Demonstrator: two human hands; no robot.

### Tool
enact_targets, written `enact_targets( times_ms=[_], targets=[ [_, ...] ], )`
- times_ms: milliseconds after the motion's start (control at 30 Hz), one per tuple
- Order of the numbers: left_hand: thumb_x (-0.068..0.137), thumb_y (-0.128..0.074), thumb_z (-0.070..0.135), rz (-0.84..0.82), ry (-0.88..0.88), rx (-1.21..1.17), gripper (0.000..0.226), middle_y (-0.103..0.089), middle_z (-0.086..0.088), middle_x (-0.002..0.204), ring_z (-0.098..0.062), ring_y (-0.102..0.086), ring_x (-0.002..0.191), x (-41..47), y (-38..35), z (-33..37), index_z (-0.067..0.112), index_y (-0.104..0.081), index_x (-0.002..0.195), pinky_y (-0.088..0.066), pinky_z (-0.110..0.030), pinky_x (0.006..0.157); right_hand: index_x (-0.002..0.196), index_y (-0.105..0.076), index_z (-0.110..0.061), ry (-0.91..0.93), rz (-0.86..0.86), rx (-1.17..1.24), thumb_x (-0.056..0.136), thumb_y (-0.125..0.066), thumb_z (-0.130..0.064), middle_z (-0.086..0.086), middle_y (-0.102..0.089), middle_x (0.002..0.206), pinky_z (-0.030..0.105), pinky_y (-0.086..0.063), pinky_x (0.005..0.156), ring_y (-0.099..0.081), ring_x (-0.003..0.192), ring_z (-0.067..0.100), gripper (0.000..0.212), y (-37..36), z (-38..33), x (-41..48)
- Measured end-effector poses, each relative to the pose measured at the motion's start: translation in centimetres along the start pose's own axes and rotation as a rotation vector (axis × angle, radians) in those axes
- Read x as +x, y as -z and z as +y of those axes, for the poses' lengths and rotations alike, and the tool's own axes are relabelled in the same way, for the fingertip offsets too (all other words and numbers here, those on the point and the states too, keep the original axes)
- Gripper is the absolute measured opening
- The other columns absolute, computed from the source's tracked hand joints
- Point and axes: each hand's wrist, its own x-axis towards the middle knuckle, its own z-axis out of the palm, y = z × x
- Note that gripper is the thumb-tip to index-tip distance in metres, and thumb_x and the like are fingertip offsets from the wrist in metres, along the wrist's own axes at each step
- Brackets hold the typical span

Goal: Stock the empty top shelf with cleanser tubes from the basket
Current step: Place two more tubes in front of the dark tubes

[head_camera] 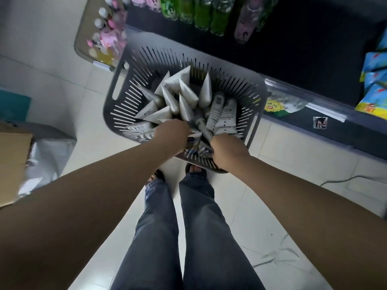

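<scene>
Head view: left hand (172, 133) and right hand (227, 150) dug among cleanser tubes (206, 92) in grey slotted basket (146, 59), fingers buried, grip couldn't be told; best taken few, caps aligned

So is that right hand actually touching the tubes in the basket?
Touching. The head view shows the right hand down inside the basket, curled in among the cleanser tubes, with no gap between them.

Mount: head-worn, single wide-angle view.
Facing: steeply downward onto left grip (172, 133) and right grip (227, 148).
Range: close above both.
</scene>
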Motion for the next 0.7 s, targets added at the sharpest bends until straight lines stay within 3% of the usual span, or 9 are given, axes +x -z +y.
enact_targets(
  times_ms=[100,267,367,433,533,700],
  targets=[
    [0.09,-0.047,0.006,0.033,-0.04,0.037,0.021,-0.064,-0.012,0.105,-0.033,-0.062,0.1,-0.7,1.7,-0.9,0.006,-0.065,0.102,-0.045,-0.036,0.067,0.09,-0.058,-0.008,-0.005,0.025,0.045,0.09,-0.052,-0.006,0.007,-0.049,0.078,0.031,-0.041,0.066,-0.06,0.088,0.032,0.007,1.6,-0.2,-0.7],
    [0.087,-0.051,0.004,0.031,-0.088,0.073,0.02,-0.064,-0.01,0.107,-0.031,-0.062,0.103,-2.0,5.0,-2.2,0.007,-0.063,0.102,-0.053,-0.041,0.08,0.058,-0.03,-0.013,0.013,0.059,0.051,0.085,-0.052,-0.002,0.001,-0.031,0.061,0.029,-0.035,0.063,-0.043,0.069,0.027,0.037,5.5,-0.3,-2.3],
    [0.085,-0.054,0.006,0.047,-0.09,0.063,0.019,-0.064,-0.008,0.106,-0.03,-0.062,0.104,-3.0,7.7,-2.6,0.009,-0.063,0.102,-0.052,-0.041,0.083,0.061,-0.034,-0.011,0.01,0.079,0.034,0.086,-0.05,-0.001,0.002,-0.031,0.063,0.029,-0.034,0.057,-0.04,0.064,0.023,0.03,8.3,-0.3,-3.3],
    [0.087,-0.049,0.006,0.074,-0.102,0.075,0.023,-0.064,-0.007,0.107,-0.029,-0.061,0.105,-3.6,9.7,-2.9,0.01,-0.062,0.105,-0.052,-0.04,0.085,0.07,-0.041,-0.011,0.001,0.1,0.01,0.086,-0.05,-0.003,0.003,-0.033,0.067,0.032,-0.038,0.061,-0.042,0.071,0.025,0.02,10.3,-0.2,-4.0],
    [0.09,-0.045,0.007,0.107,-0.105,0.087,0.031,-0.062,-0.008,0.115,-0.029,-0.059,0.11,-4.6,13.0,-3.1,0.01,-0.061,0.117,-0.05,-0.039,0.088,0.064,-0.04,-0.012,-0.004,0.142,-0.017,0.086,-0.05,-0.002,0.002,-0.036,0.063,0.031,-0.04,0.06,-0.047,0.069,0.026,0.025,13.3,0.0,-5.0],
    [0.091,-0.044,0.001,0.243,-0.109,0.127,0.028,-0.064,-0.009,0.113,-0.028,-0.06,0.107,-6.3,18.2,-3.9,0.009,-0.062,0.111,-0.05,-0.036,0.084,0.062,-0.04,-0.014,-0.003,0.218,-0.058,0.087,-0.05,-0.005,0.001,-0.039,0.065,0.031,-0.038,0.061,-0.046,0.064,0.023,0.028,18.2,0.1,-6.6]
  ],
)
